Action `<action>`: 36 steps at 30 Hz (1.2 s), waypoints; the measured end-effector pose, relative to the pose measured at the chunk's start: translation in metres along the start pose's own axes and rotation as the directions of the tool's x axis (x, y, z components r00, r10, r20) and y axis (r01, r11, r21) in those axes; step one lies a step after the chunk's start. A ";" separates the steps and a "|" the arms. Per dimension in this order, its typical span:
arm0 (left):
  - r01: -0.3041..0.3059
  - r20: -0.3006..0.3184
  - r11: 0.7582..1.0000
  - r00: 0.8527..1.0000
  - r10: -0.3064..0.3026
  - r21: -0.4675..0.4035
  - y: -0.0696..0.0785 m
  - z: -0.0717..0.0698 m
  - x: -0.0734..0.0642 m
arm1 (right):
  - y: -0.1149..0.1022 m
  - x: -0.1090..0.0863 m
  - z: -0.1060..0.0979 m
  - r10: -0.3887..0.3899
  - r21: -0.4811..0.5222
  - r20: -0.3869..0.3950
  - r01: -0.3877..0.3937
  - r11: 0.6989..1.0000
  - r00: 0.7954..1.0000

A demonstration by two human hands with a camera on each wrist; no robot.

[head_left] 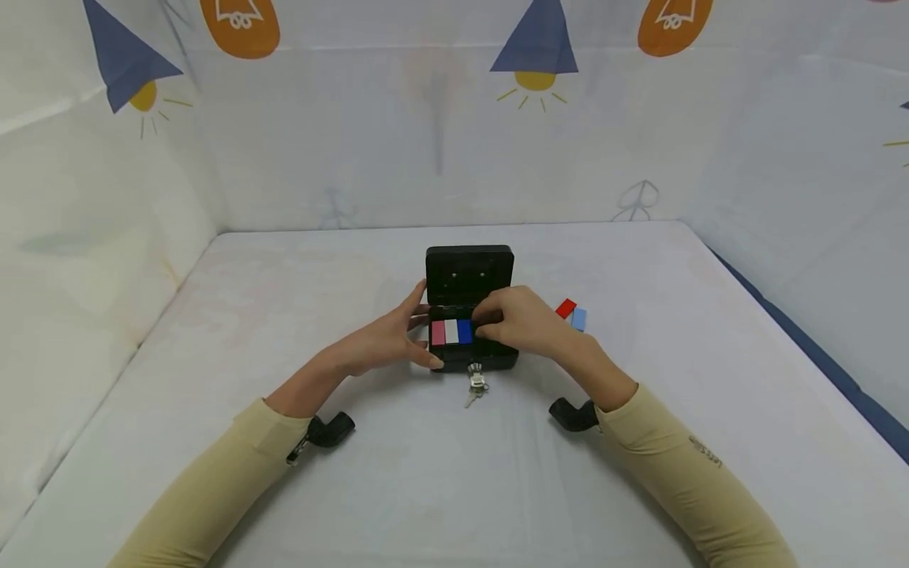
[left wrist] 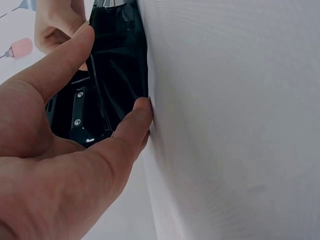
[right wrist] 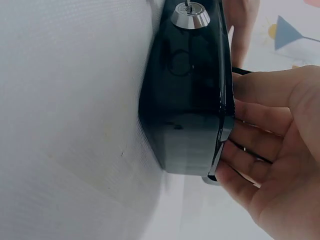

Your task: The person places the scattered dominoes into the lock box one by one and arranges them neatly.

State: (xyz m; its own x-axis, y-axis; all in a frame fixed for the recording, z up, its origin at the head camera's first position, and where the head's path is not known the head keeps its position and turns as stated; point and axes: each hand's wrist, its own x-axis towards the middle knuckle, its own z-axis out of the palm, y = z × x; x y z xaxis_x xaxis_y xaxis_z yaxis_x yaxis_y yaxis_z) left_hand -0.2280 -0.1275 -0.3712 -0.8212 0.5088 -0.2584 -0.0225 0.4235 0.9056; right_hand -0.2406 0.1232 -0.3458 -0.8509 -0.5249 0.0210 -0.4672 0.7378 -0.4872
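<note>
A black cash box [head_left: 472,361] stands on the table with its lid [head_left: 469,272] raised. Inside, a pink block [head_left: 438,333], a white block [head_left: 451,331] and a blue block [head_left: 465,331] lie side by side. My left hand [head_left: 383,341] holds the box's left end, its thumb at the front corner and its other fingers along the side. Bent fingers of my right hand [head_left: 521,319] reach over the right rim into the box, beside the blue block. What lies between those fingertips is hidden. Keys [head_left: 476,385] hang from the front lock [right wrist: 190,16].
Right of the box, partly behind my right hand, lie a red block [head_left: 566,308] and a light blue block [head_left: 578,319]. A black wrist camera [head_left: 331,430] is strapped at each sleeve cuff. White fabric walls [head_left: 341,142] enclose the white table [head_left: 426,489].
</note>
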 end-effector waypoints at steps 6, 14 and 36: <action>-0.005 -0.008 1.000 1.000 0.005 0.003 0.001 0.000 0.000 | 0.004 -0.002 -0.006 0.014 0.009 -0.032 -0.014 1.000 0.999; 0.003 -0.018 1.000 1.000 -0.003 0.018 0.001 0.001 0.000 | 0.014 -0.007 -0.024 0.048 0.018 -0.048 -0.047 0.999 0.998; -0.002 -0.024 0.999 1.000 0.003 0.038 0.000 -0.001 0.000 | 0.065 -0.006 -0.045 0.254 -0.110 -0.012 -0.254 0.961 0.967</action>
State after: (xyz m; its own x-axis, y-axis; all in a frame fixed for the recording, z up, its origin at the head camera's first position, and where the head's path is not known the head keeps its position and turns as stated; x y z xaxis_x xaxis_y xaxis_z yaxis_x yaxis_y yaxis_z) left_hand -0.2289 -0.1281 -0.3711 -0.8348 0.4917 -0.2476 0.0008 0.4509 0.8926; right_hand -0.2765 0.1937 -0.3379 -0.9446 -0.3150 -0.0926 -0.2594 0.8890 -0.3772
